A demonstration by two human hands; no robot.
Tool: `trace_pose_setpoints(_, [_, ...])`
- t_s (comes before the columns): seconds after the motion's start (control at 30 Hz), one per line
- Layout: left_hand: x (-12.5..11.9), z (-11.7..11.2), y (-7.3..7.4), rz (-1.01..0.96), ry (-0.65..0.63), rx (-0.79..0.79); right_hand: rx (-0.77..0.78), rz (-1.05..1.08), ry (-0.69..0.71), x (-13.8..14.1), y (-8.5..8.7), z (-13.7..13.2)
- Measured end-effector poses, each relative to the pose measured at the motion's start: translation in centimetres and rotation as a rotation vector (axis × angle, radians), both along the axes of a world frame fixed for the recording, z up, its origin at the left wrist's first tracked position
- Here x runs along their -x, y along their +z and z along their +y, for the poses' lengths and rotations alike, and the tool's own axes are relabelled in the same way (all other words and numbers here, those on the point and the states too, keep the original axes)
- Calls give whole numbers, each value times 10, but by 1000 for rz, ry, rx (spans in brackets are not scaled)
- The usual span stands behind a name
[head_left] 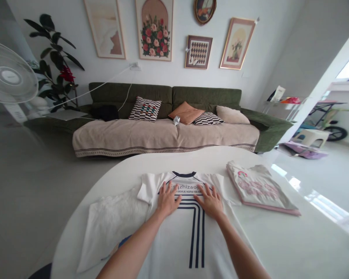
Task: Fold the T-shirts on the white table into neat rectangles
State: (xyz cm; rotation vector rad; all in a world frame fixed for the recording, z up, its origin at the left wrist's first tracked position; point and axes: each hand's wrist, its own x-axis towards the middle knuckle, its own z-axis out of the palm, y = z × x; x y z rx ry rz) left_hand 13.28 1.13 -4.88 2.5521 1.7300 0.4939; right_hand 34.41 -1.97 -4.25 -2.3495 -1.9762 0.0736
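A white T-shirt (174, 236) with a dark collar, lettering across the chest and a large striped 7 lies spread out on the white table (282, 236), its collar pointing away from me. Flat on the left of its chest is my left hand (167, 199), fingers apart. My right hand (211, 199) rests the same way on the right side of the chest, palm down and fingers spread. Neither hand grips any cloth. Another white garment (110, 217) lies left of the T-shirt, partly beneath it, with a blue patch near my left forearm.
Folded garments, white over pink (258, 186), are stacked on the table's right. Beyond the table stands a green sofa (203, 97) with a beige cover and several cushions. A white fan (10, 75) and a leafy plant (56, 58) are at the left.
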Motion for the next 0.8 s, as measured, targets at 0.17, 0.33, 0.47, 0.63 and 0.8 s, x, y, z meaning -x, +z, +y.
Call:
trace_pose_setpoints(0.17, [-3, 5, 10, 0, 36, 40, 4, -6, -14, -7, 0, 1])
trace_pose_setpoints(0.33, [-13, 31, 33, 11, 53, 52, 6, -15, 19, -2, 15, 13])
trace_pose_setpoints(0.47, [-18, 47, 31, 7, -23, 15, -38, 9, 48, -5, 26, 34])
trace_pose_setpoints(0.63, [-9, 53, 8, 7, 24, 59, 8, 36, 1, -17, 13, 45])
trace_pose_setpoints(0.8, [-3, 59, 4, 21, 102, 81, 25, 17, -85, -22, 3, 47])
